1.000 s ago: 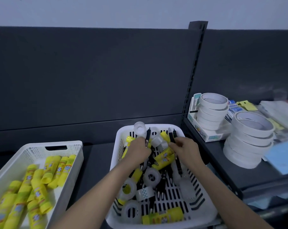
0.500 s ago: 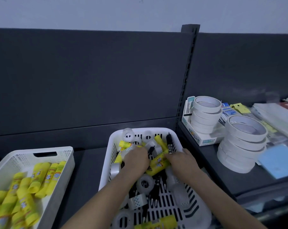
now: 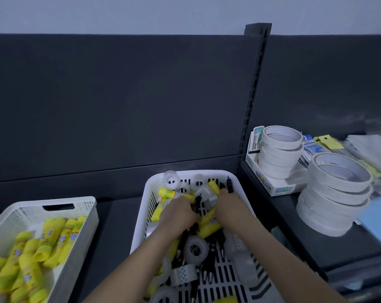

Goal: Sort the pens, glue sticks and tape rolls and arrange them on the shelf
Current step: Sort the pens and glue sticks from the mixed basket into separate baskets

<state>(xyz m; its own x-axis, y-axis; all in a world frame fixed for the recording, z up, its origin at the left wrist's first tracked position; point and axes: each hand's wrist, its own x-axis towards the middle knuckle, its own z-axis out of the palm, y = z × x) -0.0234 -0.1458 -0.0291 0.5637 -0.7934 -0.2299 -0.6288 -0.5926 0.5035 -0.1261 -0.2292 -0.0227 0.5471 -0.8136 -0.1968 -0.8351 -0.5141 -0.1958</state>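
head view: both forearms reach in from the bottom edge and meet over the white slotted basket [image 3: 149, 193] in the middle of the dark shelf [image 3: 117, 219]. the left hand [image 3: 178, 213] is knuckles-up, fingers curled down into the pile. the right hand [image 3: 231, 206] is right beside it, nearly touching, in the same pose with its fingertips buried. can't tell if either of the hands is actually gripping anything, since the fingers are hidden in the clutter.

the basket is a mixed heap (pretty chaotic tbh): yellow glue sticks [image 3: 170, 192] around and under the hands, clear tape rolls [image 3: 195, 248] nearer the camera and along the back rim, black pens [image 3: 229, 185] scattered through it.

to the left, apart from it, a second basket [image 3: 84, 215] holds only sorted glue sticks [image 3: 54, 235] lying side by side.

off to the right, on the next shelf section, there are two stacks of white tape [image 3: 336, 193], the further one sitting in a small box [image 3: 279, 186].
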